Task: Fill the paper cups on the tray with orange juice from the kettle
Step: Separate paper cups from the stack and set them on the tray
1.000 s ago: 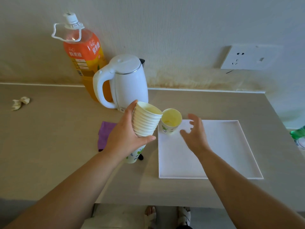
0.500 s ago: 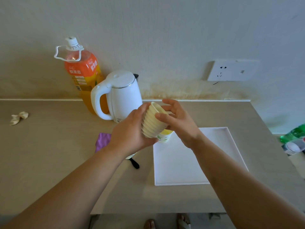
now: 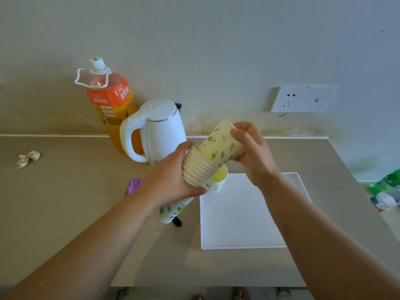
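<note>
One paper cup point(image 3: 217, 180) stands in the far left corner of the tray point(image 3: 249, 224), mostly hidden behind the stack of cups point(image 3: 199, 172) that my left hand point(image 3: 168, 180) grips near the rims. My right hand point(image 3: 253, 152) is closed round a loose cup point(image 3: 220, 146), tilted, its lower end meeting the stack's top. The kettle point(image 3: 160, 131) stands close behind, off the tray. The stack hangs right over the standing cup, so I judge a jerk as the cups part could topple it, or drag two out together. I can't tell whether the loose cup is clear of the stack, nor what the standing cup holds.
</note>
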